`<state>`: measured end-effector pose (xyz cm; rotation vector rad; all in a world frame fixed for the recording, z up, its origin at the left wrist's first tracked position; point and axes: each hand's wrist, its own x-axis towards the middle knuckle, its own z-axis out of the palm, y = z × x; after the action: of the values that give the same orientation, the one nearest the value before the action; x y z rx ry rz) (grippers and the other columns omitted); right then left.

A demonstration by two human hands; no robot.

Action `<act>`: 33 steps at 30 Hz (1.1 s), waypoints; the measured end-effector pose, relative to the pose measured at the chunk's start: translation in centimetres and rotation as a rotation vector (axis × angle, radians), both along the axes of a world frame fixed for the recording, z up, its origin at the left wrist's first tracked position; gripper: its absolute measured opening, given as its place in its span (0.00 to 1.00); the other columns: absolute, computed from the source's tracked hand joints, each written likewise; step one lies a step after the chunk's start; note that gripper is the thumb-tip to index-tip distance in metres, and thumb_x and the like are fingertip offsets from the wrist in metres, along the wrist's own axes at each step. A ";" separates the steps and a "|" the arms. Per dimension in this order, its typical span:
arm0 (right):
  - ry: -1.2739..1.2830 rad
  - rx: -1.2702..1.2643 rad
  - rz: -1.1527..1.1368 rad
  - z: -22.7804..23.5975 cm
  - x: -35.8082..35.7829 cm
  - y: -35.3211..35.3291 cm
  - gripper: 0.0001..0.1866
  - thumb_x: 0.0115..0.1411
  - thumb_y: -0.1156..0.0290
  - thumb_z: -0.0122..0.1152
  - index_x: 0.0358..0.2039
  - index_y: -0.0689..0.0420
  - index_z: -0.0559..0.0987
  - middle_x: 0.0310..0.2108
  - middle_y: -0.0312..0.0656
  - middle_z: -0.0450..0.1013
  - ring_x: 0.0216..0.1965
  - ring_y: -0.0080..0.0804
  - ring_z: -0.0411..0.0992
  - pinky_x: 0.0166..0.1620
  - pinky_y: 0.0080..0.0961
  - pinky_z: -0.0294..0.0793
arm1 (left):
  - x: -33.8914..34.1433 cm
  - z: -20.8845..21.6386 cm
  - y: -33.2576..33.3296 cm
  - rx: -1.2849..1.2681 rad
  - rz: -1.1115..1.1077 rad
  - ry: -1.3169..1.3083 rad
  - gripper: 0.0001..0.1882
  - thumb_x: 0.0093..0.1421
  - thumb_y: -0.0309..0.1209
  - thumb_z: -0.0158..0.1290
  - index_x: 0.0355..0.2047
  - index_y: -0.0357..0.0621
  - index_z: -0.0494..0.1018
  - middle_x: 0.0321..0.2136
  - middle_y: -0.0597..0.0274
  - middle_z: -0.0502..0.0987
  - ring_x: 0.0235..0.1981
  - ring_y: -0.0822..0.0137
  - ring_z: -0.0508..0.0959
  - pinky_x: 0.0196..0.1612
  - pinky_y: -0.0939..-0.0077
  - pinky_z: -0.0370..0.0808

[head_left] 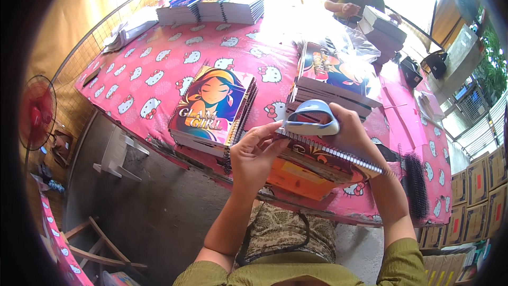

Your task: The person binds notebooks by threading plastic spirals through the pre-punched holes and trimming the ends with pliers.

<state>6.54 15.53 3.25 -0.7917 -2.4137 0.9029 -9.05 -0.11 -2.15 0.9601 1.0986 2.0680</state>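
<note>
Near the middle of the frame, a spiral-bound notebook (317, 153) slants down to the right between the two hands, its coiled edge uppermost. The left hand (253, 153), left of centre, has thumb and forefinger drawn together on the upper-left end of that edge, so most of the notebook extends to the right of this pinch. The right hand (350, 126), right of centre, is wrapped around a blue-and-white looped tool (317, 107), just above the same end of the coil; whether the tool's tip bites the wire cannot be told. The rest of the coil runs below the right hand toward its forearm. A notebook stack (214, 103) lies left of the left hand, and black coils (415, 185) sit at lower right on the pink tablecloth (174, 55).
</note>
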 end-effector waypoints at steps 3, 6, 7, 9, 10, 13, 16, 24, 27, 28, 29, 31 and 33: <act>0.229 -0.148 0.187 1.0 -0.1 -0.3 0.23 0.43 0.78 0.70 0.43 0.62 0.77 0.35 0.41 0.78 0.36 0.22 0.74 0.42 0.24 0.74 | -0.4 0.5 0.5 -0.023 -0.018 -0.017 0.18 0.55 0.13 0.56 0.46 0.35 0.75 0.41 0.61 0.78 0.42 0.74 0.78 0.45 0.82 0.76; 0.102 -0.069 0.129 -1.2 1.5 0.7 0.19 0.44 0.75 0.70 0.38 0.61 0.75 0.30 0.44 0.76 0.33 0.26 0.75 0.39 0.25 0.75 | -0.6 1.1 0.4 -0.118 -0.061 -0.028 0.16 0.54 0.13 0.57 0.45 0.34 0.76 0.37 0.60 0.79 0.39 0.75 0.78 0.43 0.82 0.76; -0.004 0.027 0.081 -1.4 2.7 1.0 0.19 0.44 0.73 0.71 0.36 0.61 0.75 0.29 0.44 0.76 0.33 0.29 0.75 0.39 0.26 0.75 | -0.8 1.4 0.1 -0.138 -0.064 -0.034 0.17 0.54 0.13 0.57 0.45 0.34 0.76 0.35 0.60 0.79 0.37 0.75 0.78 0.41 0.82 0.76; -0.149 0.129 -0.047 -2.0 5.4 0.9 0.19 0.43 0.70 0.73 0.33 0.60 0.74 0.31 0.45 0.75 0.34 0.36 0.76 0.38 0.28 0.75 | -1.3 1.7 0.0 -0.106 -0.125 -0.105 0.14 0.53 0.15 0.58 0.41 0.36 0.76 0.34 0.60 0.79 0.35 0.76 0.77 0.40 0.82 0.76; -0.186 0.126 -0.135 -2.8 6.7 0.3 0.20 0.42 0.69 0.74 0.32 0.59 0.73 0.33 0.46 0.75 0.35 0.40 0.75 0.37 0.29 0.76 | -1.5 1.5 0.4 -0.101 -0.171 -0.089 0.13 0.53 0.15 0.58 0.40 0.36 0.76 0.35 0.60 0.79 0.36 0.76 0.77 0.40 0.83 0.75; -0.365 0.515 -0.177 -5.6 8.6 -2.1 0.23 0.42 0.64 0.75 0.36 0.58 0.75 0.39 0.46 0.74 0.39 0.43 0.74 0.39 0.35 0.76 | -1.2 2.3 1.3 -0.028 -0.239 0.011 0.12 0.52 0.16 0.61 0.37 0.38 0.74 0.38 0.59 0.77 0.37 0.73 0.77 0.41 0.80 0.76; -0.219 0.574 -0.281 -7.0 11.4 -3.3 0.27 0.43 0.61 0.74 0.43 0.57 0.75 0.48 0.48 0.70 0.47 0.46 0.71 0.47 0.40 0.73 | -0.2 8.2 -0.8 0.327 0.182 0.588 0.12 0.51 0.27 0.66 0.30 0.37 0.73 0.30 0.58 0.76 0.35 0.71 0.78 0.36 0.77 0.78; -0.488 0.389 -0.553 -9.6 20.4 -7.3 0.36 0.54 0.60 0.65 0.59 0.60 0.64 0.59 0.57 0.59 0.59 0.55 0.59 0.60 0.44 0.57 | 1.2 8.2 -5.6 0.312 0.079 1.221 0.12 0.53 0.23 0.60 0.38 0.35 0.74 0.42 0.66 0.77 0.36 0.68 0.80 0.37 0.72 0.77; -0.342 0.322 -0.565 -8.9 18.9 -6.6 0.24 0.56 0.65 0.59 0.52 0.61 0.70 0.47 0.53 0.67 0.52 0.51 0.64 0.56 0.39 0.62 | 4.8 4.3 -4.6 0.105 0.064 0.944 0.13 0.45 0.16 0.62 0.34 0.35 0.78 0.38 0.57 0.80 0.35 0.62 0.81 0.36 0.72 0.78; -0.289 0.235 -0.580 -8.3 18.7 -6.7 0.22 0.56 0.66 0.58 0.50 0.61 0.71 0.45 0.52 0.68 0.50 0.49 0.65 0.55 0.37 0.62 | 6.0 4.1 -4.4 0.051 0.125 0.794 0.13 0.44 0.15 0.62 0.32 0.34 0.78 0.36 0.56 0.80 0.35 0.61 0.81 0.36 0.72 0.78; -0.175 0.111 -0.569 -6.4 17.4 -7.6 0.19 0.54 0.69 0.59 0.46 0.62 0.73 0.39 0.49 0.69 0.44 0.45 0.68 0.51 0.37 0.66 | 6.7 3.9 -4.4 -0.002 0.196 0.646 0.12 0.43 0.13 0.62 0.31 0.34 0.78 0.33 0.55 0.80 0.34 0.60 0.81 0.36 0.73 0.78; 0.065 0.091 -0.350 -4.0 15.0 -10.8 0.19 0.54 0.65 0.61 0.44 0.61 0.73 0.39 0.49 0.70 0.41 0.42 0.69 0.46 0.37 0.68 | 6.1 3.0 -3.8 0.085 0.159 0.758 0.13 0.42 0.13 0.62 0.30 0.34 0.78 0.33 0.54 0.80 0.34 0.59 0.81 0.36 0.72 0.78; 0.142 0.175 -0.046 -1.9 13.2 -12.5 0.28 0.46 0.67 0.68 0.49 0.61 0.72 0.42 0.50 0.69 0.45 0.45 0.68 0.48 0.39 0.68 | 5.7 2.9 -3.6 0.135 0.151 0.872 0.13 0.42 0.13 0.63 0.30 0.35 0.78 0.34 0.54 0.80 0.34 0.59 0.82 0.36 0.72 0.79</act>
<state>19.72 3.06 1.36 -0.6913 -2.3031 0.6948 -3.35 -3.73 0.74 2.0040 1.4785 1.8624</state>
